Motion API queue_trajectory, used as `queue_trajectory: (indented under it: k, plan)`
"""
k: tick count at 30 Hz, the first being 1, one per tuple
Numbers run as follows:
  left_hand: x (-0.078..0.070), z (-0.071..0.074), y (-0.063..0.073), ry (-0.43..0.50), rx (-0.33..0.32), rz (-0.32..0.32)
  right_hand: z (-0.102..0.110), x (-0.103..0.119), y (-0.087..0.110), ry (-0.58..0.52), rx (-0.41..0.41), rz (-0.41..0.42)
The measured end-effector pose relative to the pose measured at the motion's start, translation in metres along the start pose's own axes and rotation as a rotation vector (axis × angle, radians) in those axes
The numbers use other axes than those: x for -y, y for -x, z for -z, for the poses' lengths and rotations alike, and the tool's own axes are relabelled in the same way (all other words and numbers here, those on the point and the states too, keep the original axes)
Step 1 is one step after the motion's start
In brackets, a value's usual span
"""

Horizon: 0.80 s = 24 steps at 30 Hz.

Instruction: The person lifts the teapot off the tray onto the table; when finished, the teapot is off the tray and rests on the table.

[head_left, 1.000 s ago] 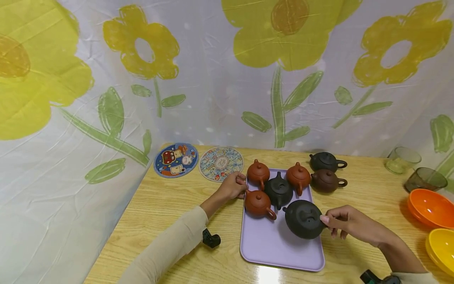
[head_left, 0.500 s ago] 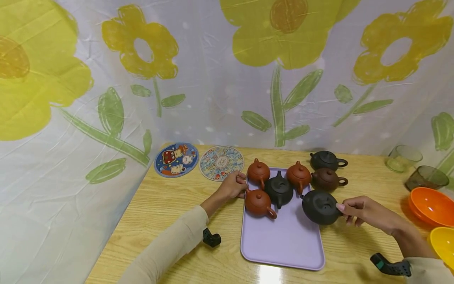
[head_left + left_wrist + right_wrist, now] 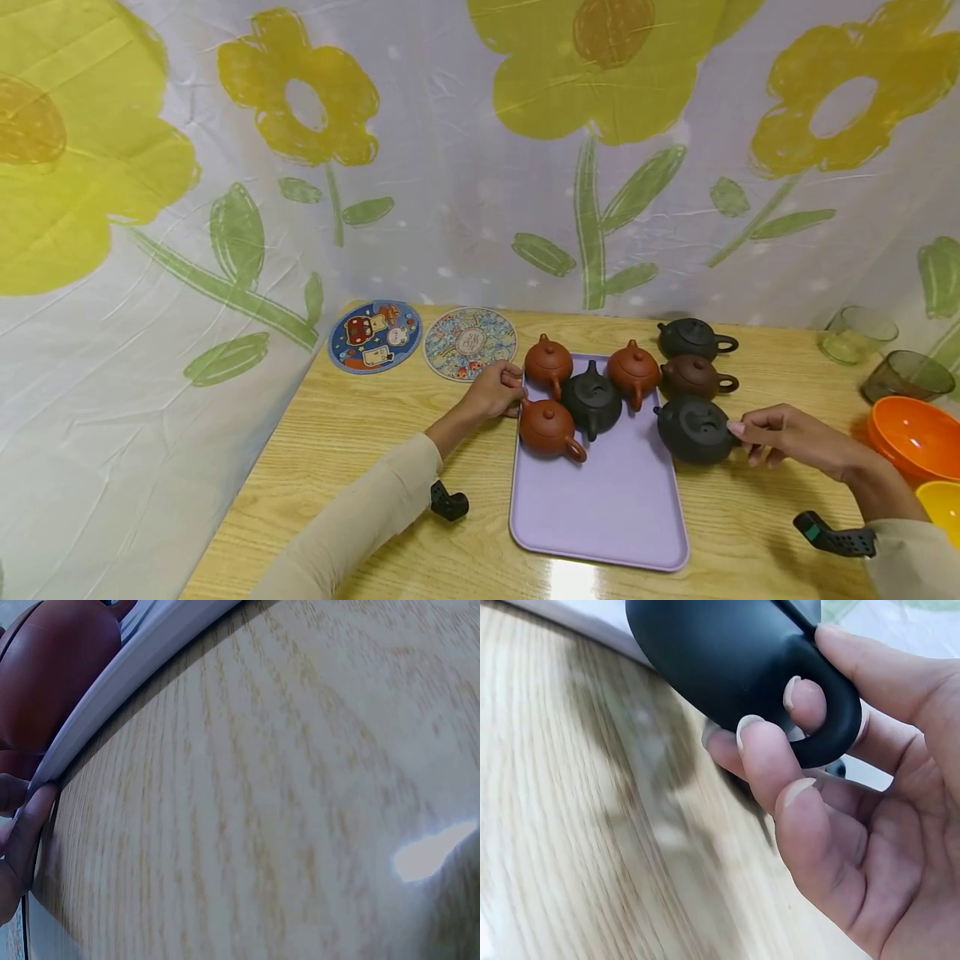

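My right hand (image 3: 798,437) holds a black teapot (image 3: 693,431) by its loop handle, just off the tray's right edge. A fingertip pokes through the handle (image 3: 840,724), and the thumb lies on top. The pot hangs above the table, slightly tilted. At the lilac tray's (image 3: 600,508) left rim, my left hand (image 3: 491,393) pinches the edge between thumb and fingers. On the tray stand a black teapot (image 3: 591,402) and three reddish-brown teapots, one front left (image 3: 547,427), one back left (image 3: 548,363) and one back right (image 3: 633,369).
Behind the held pot, a dark brown teapot (image 3: 690,377) and another black teapot (image 3: 686,340) stand on the table. Two round mats (image 3: 470,343) lie at the back left. Glass cups (image 3: 855,335), an orange bowl (image 3: 917,437) and a yellow bowl (image 3: 941,508) stand at the right.
My right hand has carried the black teapot right and slightly back, from over the tray to beyond its right edge. The left hand stays at the tray's rim.
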<state>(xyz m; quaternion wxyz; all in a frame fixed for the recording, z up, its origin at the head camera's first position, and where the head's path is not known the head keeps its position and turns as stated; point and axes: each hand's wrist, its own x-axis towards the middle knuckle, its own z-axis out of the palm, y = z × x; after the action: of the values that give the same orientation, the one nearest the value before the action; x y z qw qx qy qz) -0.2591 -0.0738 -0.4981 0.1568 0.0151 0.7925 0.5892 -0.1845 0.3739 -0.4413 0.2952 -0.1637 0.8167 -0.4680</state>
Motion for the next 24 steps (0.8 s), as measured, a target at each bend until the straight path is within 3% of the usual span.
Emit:
queue_trajectory:
  k: [7,24]
  plan:
    - [-0.001,0.000,0.000,-0.004,-0.001,0.009,0.010,-0.013,-0.001,0.013,0.001,0.003]
    - [0.002,0.001,-0.002,0.027,0.015,0.015,0.017,-0.033,-0.002,-0.069,0.084,-0.002]
